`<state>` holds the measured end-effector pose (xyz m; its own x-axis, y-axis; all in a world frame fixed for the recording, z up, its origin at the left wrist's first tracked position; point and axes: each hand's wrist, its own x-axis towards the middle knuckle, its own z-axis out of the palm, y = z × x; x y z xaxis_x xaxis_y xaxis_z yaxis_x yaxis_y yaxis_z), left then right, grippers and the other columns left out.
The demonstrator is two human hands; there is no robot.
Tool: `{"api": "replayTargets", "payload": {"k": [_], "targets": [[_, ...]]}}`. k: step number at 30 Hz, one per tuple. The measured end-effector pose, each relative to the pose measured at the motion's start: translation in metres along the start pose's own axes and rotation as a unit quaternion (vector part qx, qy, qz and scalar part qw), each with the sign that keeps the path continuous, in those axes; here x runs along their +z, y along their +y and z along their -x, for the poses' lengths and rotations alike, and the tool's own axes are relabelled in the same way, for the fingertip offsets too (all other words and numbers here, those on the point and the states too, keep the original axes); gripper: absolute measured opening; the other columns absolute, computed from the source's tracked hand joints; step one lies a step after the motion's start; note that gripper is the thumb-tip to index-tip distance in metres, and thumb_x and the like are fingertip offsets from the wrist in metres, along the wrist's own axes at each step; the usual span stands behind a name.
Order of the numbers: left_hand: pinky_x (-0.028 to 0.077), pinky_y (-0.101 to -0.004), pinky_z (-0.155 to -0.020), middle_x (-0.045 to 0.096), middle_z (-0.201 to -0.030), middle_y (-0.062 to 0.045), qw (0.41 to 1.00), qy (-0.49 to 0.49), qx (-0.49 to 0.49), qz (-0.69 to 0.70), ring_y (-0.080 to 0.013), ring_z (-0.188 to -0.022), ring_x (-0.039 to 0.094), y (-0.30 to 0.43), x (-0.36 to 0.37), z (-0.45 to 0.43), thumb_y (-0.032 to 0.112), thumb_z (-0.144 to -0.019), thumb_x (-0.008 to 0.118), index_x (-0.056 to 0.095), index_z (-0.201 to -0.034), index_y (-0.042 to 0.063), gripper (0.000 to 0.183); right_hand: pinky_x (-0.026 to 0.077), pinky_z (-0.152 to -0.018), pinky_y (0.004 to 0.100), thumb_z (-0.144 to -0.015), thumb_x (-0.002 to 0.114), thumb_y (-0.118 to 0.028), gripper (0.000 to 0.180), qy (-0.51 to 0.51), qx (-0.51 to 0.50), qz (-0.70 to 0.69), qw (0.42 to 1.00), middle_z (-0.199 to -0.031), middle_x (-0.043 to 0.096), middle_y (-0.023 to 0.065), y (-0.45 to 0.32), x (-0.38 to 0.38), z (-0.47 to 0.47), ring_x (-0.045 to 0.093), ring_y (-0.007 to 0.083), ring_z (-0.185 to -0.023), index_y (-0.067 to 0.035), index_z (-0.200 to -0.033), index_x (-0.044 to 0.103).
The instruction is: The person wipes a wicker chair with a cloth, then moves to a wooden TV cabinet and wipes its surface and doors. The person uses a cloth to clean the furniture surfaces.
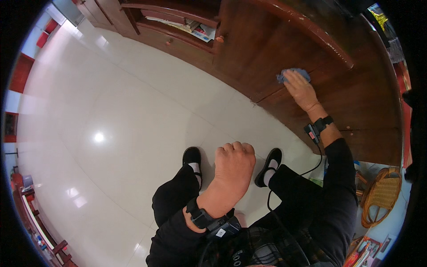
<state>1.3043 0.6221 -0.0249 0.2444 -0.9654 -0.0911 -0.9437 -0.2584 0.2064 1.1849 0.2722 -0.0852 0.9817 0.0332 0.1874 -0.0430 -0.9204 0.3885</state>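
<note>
My right hand (302, 89) presses a crumpled blue cloth (294, 75) flat against the dark brown wooden cabinet (253, 63). Its fingers lie over the cloth, and some blue shows on both sides of them. Above the floor, in front of my body, my left hand (235, 163) is curled into a fist with its back towards me; no object shows in it. Black straps with small devices sit on both wrists, and a cable (313, 171) runs from the right one. A worn red-brown moulding (320, 33) crosses the cabinet above the cloth.
Pale glossy floor tiles (100, 100) spread to the left. An open cabinet shelf (176, 22) holds papers and a book-like stack. Round wooden knobs (219, 39) stick out from the cabinet front. At the right stands a wicker chair (382, 197). My black shoes (191, 156) are on the floor.
</note>
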Motion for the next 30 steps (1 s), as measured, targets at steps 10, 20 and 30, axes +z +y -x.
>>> {"api": "replayTargets", "payload": {"k": [10, 20, 30], "targets": [[0.047, -0.0336, -0.061, 0.061, -0.081, -0.008, 1.0, 0.004, 0.023, 0.02, -0.0231, -0.075, 0.062, 0.025, 0.005, -0.01, 0.009, -0.069, 0.067, 0.062, -0.092, 0.004, 0.025, 0.032, -0.112, 0.0396, -0.088, 0.051, -0.004, 0.039, 0.033, 0.02, -0.043, 0.998, -0.139, 0.046, 0.0132, -0.027, 0.073, -0.059, 0.04, 0.0302, -0.131, 0.0, -0.126, 0.053], [0.046, -0.0334, -0.06, 0.06, -0.078, -0.007, 1.0, 0.013, 0.005, 0.001, -0.0229, -0.074, 0.061, 0.007, 0.003, 0.001, 0.01, -0.069, 0.066, 0.061, -0.091, 0.004, 0.023, 0.023, -0.116, 0.0296, -0.092, 0.048, -0.006, 0.045, -0.235, -0.038, 0.063, 0.969, -0.148, 0.037, 0.0081, -0.052, 0.116, -0.043, 0.03, 0.0212, -0.139, 0.0, -0.137, 0.045], [0.045, -0.0334, -0.06, 0.059, -0.076, -0.007, 1.0, 0.013, 0.007, 0.007, -0.0221, -0.073, 0.061, 0.009, 0.003, 0.006, 0.01, -0.069, 0.066, 0.061, -0.09, 0.004, 0.022, 0.03, -0.114, 0.0361, -0.086, 0.056, -0.003, 0.027, 0.083, 0.01, 0.014, 0.996, -0.138, 0.047, 0.0123, -0.029, 0.043, -0.123, 0.039, 0.0263, -0.133, -0.001, -0.112, 0.061]]}}
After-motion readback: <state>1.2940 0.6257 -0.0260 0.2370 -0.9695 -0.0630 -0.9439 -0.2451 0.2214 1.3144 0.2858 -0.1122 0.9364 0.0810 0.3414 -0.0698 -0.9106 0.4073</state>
